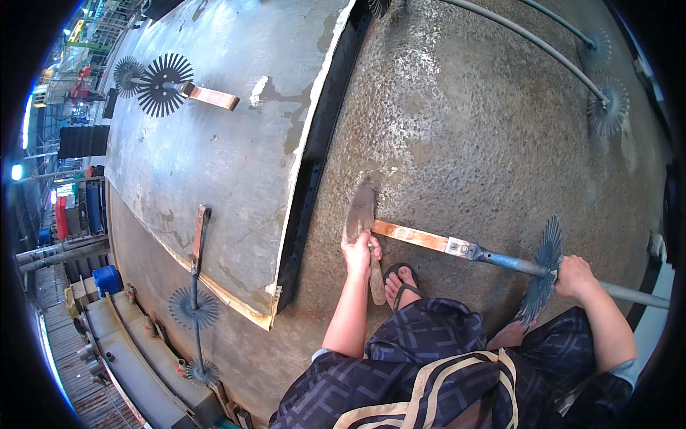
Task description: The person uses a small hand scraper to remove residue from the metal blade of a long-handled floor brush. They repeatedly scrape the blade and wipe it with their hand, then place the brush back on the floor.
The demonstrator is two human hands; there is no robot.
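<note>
My left hand is closed round a broad, flat, brownish blade tool with a worn handle below the fist. The blade lies beside the free end of a copper-coloured flat bar. That bar is bolted to a bluish-grey metal rod running off to the right. My right hand wraps round the rod, just right of a slotted, fan-like metal disc. Rough, brown, wet-looking floor lies beneath both hands. Whether the blade touches the bar is hard to tell.
A smooth grey sheet with a pale raised edge fills the left, beside a dark gap. Similar disc-and-bar pieces stand over it. Another rod with a disc hangs at the far right. My sandalled foot is close by.
</note>
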